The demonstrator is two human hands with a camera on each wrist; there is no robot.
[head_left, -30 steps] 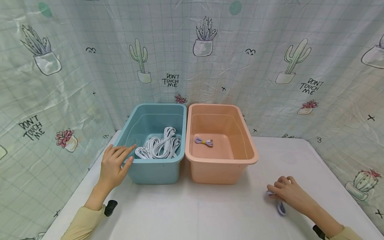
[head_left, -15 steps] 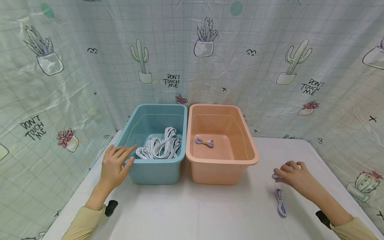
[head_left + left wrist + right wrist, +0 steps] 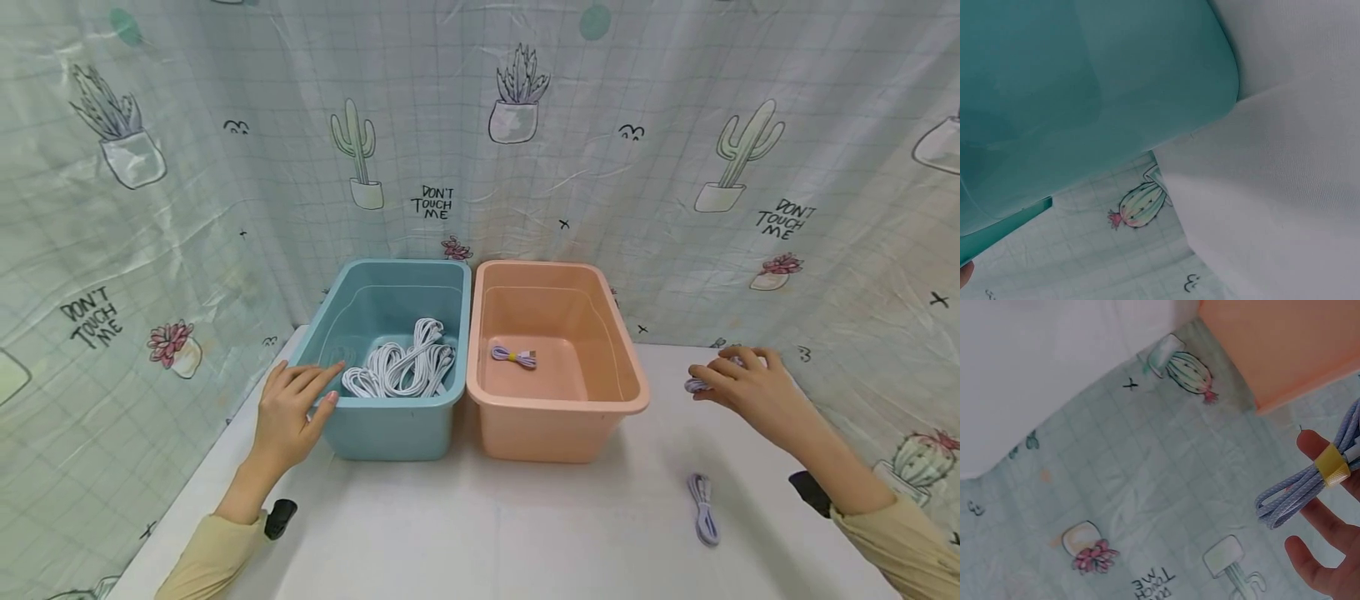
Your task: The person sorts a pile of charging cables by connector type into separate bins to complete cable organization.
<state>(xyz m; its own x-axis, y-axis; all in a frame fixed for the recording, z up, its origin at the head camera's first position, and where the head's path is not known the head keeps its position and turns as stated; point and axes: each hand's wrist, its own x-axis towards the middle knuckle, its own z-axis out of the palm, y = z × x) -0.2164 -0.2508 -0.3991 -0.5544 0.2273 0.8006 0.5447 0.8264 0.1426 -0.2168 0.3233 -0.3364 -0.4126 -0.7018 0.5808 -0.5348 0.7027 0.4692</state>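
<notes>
My right hand (image 3: 757,390) holds a coiled lavender USB-type cable (image 3: 1294,495) above the table's right side. A yellow band wraps that cable's middle in the right wrist view. Another lavender coiled cable (image 3: 703,510) lies on the white table below this hand. My left hand (image 3: 288,412) rests on the near left corner of the blue bin (image 3: 393,429), its fingers fairly straight over the rim. Several white cables (image 3: 405,367) lie bundled inside that bin. In the orange bin (image 3: 536,433) sits one lavender cable with a yellow band (image 3: 514,357).
The two bins stand side by side at the back middle of the white table (image 3: 480,533). A patterned curtain (image 3: 442,125) with cactus drawings hangs behind and along both sides. The orange bin's right wall stands left of my right hand.
My right hand has lifted a lavender cable off the table and moved it up and farther back. The other lavender cable is now uncovered on the table. My left hand stays on the blue bin.
</notes>
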